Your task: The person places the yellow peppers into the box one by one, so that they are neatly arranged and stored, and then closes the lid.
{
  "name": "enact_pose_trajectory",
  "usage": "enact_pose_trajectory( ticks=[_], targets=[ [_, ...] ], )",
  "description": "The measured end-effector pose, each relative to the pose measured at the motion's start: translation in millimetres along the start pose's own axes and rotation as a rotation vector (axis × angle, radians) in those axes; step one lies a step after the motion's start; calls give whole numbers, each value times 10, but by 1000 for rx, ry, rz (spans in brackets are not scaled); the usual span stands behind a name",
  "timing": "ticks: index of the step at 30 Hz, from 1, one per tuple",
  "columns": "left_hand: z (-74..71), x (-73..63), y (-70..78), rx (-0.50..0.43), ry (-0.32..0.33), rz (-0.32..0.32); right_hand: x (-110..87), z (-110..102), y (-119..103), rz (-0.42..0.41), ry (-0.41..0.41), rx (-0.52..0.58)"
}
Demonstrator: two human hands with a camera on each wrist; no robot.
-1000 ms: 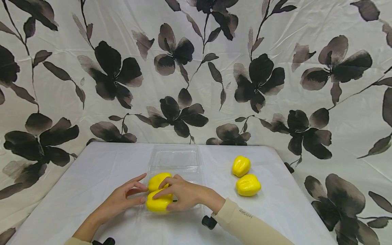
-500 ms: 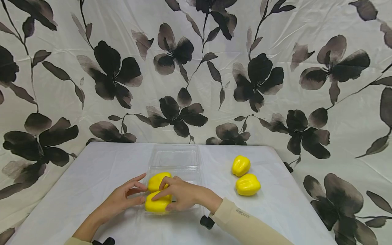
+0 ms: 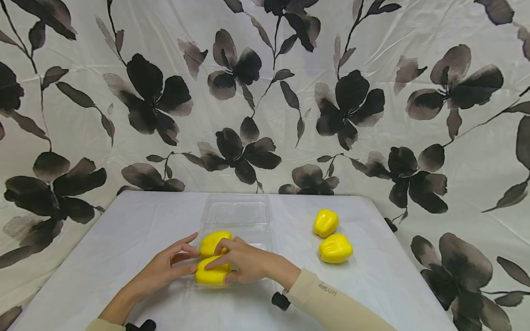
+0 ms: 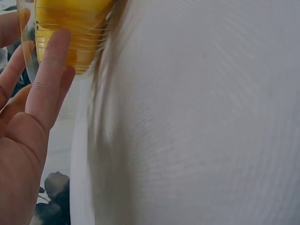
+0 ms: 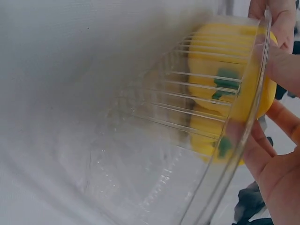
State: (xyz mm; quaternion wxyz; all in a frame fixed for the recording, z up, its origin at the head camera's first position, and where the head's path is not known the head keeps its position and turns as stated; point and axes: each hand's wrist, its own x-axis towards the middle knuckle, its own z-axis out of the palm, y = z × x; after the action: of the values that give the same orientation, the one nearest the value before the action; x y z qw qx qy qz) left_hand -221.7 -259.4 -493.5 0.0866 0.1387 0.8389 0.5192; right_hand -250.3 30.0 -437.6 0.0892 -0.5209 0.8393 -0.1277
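Two yellow toy-like bell peppers lie side by side in the left part of a clear plastic clamshell box (image 3: 258, 239), whose lid (image 3: 237, 212) is folded back. My right hand (image 3: 250, 262) reaches in from the right and grips the nearer bell pepper (image 3: 209, 275), thumb at its near right side and fingers over its top. The farther bell pepper (image 3: 211, 243) sits just behind it, under the bent fingers. Green stem parts show through the ribbed wall in the right wrist view. My left hand (image 4: 28, 136) touches the box's left wall with extended fingers, fingertips at the rim.
To the right of the box, two more yellow bell peppers lie on the white-covered table (image 3: 372, 294), one bell pepper (image 3: 326, 223) behind the other bell pepper (image 3: 336, 248). A flower-printed curtain (image 3: 298, 115) hangs behind the table's far edge.
The nearer bell pepper and the right hand have shifted slightly left inside the box. The left hand stays at the box's left side.
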Motion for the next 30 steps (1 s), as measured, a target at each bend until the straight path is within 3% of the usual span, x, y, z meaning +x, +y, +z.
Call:
enact_pose_trajectory(
  ticks=[13, 30],
  targets=[
    [-7, -5, -14, 1, -5, -23, -14, -22, 65, -14, -27, 70],
    [-20, 9, 19, 10, -2, -21, -177, -170, 65, -30, 16, 110]
  ],
)
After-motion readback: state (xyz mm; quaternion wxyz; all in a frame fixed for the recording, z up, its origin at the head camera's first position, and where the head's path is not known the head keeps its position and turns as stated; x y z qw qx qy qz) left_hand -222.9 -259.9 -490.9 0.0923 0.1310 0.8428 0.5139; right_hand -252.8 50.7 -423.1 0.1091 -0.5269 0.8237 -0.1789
